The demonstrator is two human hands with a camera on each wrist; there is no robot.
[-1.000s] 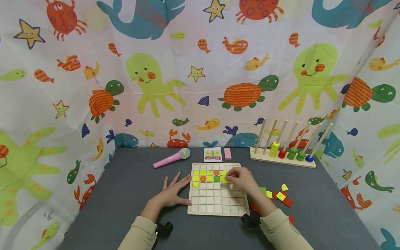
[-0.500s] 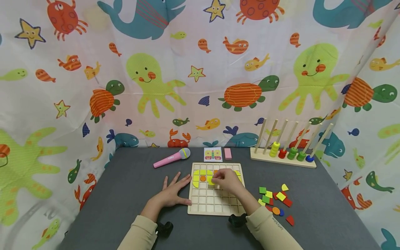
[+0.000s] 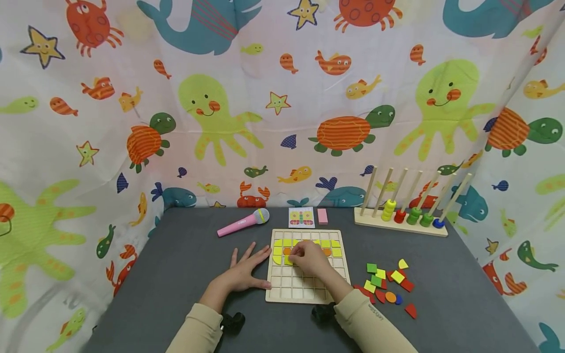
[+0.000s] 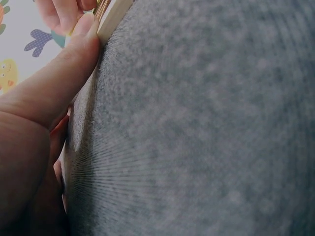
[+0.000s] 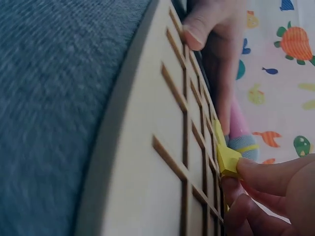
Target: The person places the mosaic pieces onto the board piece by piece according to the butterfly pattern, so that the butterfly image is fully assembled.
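Note:
A wooden grid board [image 3: 296, 283] lies on the dark table, with yellow and orange pieces in its upper rows. My right hand [image 3: 311, 258] is over the board's left-centre and pinches a yellow tile [image 5: 228, 161] between thumb and fingers, right at the grid cells. The right hand covers part of the pieces in the head view. My left hand [image 3: 240, 275] rests with fingers spread beside the board, its thumb [image 4: 74, 64] and fingertips at the board's left edge.
Loose red, green, yellow, orange and blue pieces [image 3: 390, 297] lie right of the board. Behind it are a butterfly pattern card [image 3: 301, 217], a pink block [image 3: 322, 216] and a pink toy microphone [image 3: 238, 226]. A peg stand with coloured rings [image 3: 400, 225] stands at the back right.
My right hand has moved left across the board, from its right side to the left-centre, with a yellow tile at its fingertips. An orange circle at the right now shows. The left hand has stayed put.

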